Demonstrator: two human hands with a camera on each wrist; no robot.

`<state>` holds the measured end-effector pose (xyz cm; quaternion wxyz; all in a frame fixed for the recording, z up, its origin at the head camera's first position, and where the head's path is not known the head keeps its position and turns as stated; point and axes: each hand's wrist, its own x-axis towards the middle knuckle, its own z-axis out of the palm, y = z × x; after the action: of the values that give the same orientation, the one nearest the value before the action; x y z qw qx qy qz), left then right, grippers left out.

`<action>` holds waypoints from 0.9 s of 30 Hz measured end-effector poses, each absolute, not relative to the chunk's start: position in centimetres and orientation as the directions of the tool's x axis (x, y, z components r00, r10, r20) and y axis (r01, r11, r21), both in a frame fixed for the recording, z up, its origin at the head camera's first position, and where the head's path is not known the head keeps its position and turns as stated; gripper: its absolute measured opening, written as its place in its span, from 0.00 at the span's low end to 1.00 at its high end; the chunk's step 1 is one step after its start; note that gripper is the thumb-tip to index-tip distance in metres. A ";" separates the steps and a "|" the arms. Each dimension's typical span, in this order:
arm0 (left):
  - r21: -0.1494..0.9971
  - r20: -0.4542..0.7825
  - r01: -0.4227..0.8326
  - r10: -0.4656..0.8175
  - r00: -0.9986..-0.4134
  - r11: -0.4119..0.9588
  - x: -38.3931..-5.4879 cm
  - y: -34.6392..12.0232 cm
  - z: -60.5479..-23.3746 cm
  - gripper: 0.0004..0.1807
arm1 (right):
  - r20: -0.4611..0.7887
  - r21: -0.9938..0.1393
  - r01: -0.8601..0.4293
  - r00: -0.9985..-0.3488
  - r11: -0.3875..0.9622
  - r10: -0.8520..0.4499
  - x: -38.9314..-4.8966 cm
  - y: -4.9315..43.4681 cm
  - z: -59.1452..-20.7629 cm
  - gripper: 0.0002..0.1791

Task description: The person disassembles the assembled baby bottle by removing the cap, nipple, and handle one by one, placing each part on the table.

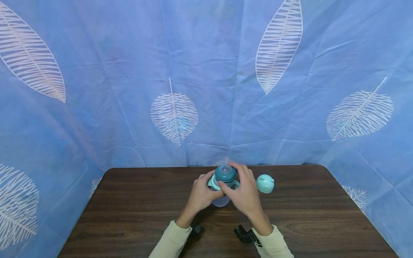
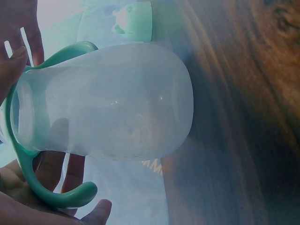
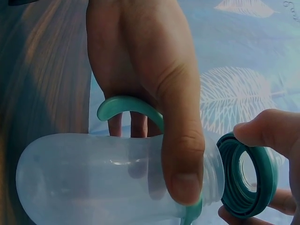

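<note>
A frosted baby bottle [image 2: 117, 103] with a light green two-handled ring [image 2: 56, 199] around its neck stands upright between both hands. My left hand [image 1: 200, 193] grips it near the neck, with the thumb [image 3: 183, 180] across the front and fingers behind. Above the mouth, my right hand [image 1: 246, 193] holds the dark teal collar [image 3: 267, 178] with its clear nipple [image 1: 225, 167] between thumb and fingers. In the right wrist view the collar is slightly tilted and a little apart from the threaded neck. Whether the bottle's base touches the table cannot be told.
A mint-green cap [image 1: 265, 184] with small ears stands on the dark wooden table [image 1: 129, 208], to the right of my right hand. A blue cloth [image 1: 213, 118] with white leaf prints hangs behind the table. Black wrist devices [image 1: 245, 234] are worn on both wrists.
</note>
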<state>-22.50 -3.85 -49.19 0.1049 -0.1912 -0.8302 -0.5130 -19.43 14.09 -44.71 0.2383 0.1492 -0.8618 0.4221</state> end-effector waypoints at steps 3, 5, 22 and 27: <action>0.813 0.369 0.424 0.210 -0.905 0.399 -22.5 -3.9 -49.2 0.40 | 0.531 -0.661 -0.453 -0.846 0.598 -0.053 -19.5 14.2 -44.7 0.36; 0.814 0.369 0.423 0.208 -0.906 0.398 -22.5 -3.9 -49.2 0.40 | 0.526 -0.664 -0.448 -0.849 0.599 -0.052 -19.5 14.3 -44.6 0.36; 0.820 0.354 0.408 0.204 -0.913 0.402 -22.5 -3.8 -49.2 0.41 | 0.523 -0.675 -0.438 -0.852 0.593 -0.034 -19.5 14.9 -44.4 0.37; 0.825 0.358 0.411 0.205 -0.911 0.387 -22.5 -3.7 -49.1 0.41 | 0.523 -0.675 -0.434 -0.852 0.597 -0.027 -19.6 15.0 -44.3 0.37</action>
<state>-22.54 -3.72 -49.14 0.0989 -0.1861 -0.8269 -0.5214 -19.65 15.04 -44.31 0.2374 0.1335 -0.8614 0.4288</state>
